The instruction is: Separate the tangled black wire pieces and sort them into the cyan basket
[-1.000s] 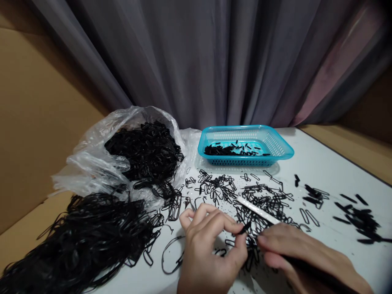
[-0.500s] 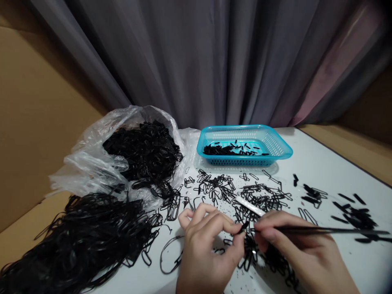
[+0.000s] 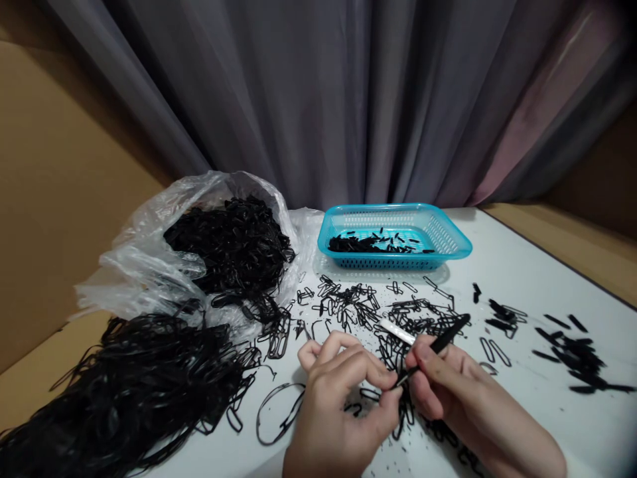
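Note:
My left hand is closed in a pinch, thumb against forefinger, around a small black piece that its fingertips mostly hide. Close to its right, my right hand grips a slim black tool like a pen. The tool slants down to the left, and its thin, pale tip touches or nearly touches the left fingertips. A narrow white strip shows just behind the right fingers; whether they hold it I cannot tell. Below and behind both hands lie many thin black loops, with black crumbs scattered among them.
A blue perforated basket with short black pieces stands at the back. Left of it, a clear plastic bag spills black strips beside a large heap of black strands. Short black pieces lie in a pile at right on the white table.
My right hand has turned, and the black tool now slants up to the right, where a long dark shape earlier stretched flat to the right. My left hand keeps its pinch.

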`<state>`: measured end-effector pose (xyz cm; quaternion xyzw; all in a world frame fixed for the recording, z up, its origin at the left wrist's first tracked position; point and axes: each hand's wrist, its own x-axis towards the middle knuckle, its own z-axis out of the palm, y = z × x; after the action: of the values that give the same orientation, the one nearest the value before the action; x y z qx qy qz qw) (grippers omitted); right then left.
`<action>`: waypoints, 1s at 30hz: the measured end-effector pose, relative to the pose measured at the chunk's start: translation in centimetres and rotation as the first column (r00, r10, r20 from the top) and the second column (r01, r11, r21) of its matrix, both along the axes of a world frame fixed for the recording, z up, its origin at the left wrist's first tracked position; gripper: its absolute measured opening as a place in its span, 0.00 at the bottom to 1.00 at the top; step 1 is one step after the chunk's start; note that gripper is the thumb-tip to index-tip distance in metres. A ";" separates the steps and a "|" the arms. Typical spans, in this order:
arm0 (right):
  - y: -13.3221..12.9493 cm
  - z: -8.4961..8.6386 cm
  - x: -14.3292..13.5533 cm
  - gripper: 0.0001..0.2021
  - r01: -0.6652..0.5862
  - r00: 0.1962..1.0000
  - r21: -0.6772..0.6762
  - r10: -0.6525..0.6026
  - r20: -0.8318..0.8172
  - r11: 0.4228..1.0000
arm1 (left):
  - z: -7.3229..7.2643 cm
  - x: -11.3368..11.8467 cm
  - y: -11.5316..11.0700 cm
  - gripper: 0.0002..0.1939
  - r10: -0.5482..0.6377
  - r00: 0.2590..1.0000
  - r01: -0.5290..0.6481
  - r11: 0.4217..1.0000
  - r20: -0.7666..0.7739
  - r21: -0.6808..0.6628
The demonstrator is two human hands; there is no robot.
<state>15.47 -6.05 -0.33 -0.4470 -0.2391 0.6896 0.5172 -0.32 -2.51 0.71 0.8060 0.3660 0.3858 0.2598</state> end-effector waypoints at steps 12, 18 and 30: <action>0.0 -0.4 -0.7 0.14 0.012 0.915 -0.192 -0.088 -0.393 0.981 | -0.7 0.4 0.0 0.09 -0.042 0.975 0.112 0.942 0.220 -0.315; -0.5 0.5 -0.1 0.15 0.114 0.993 0.072 -0.116 0.023 0.991 | -0.7 0.4 0.0 0.06 0.053 0.961 0.060 0.917 0.270 -0.394; -1.3 0.9 0.2 0.06 0.087 0.833 0.478 -0.327 0.446 0.874 | -0.6 0.2 -0.1 0.07 0.032 0.960 0.076 0.926 0.278 -0.370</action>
<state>15.62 -7.38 0.61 -0.5099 -0.4658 0.4110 0.5950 -0.10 -2.63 0.11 0.6827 0.3838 0.4150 0.4630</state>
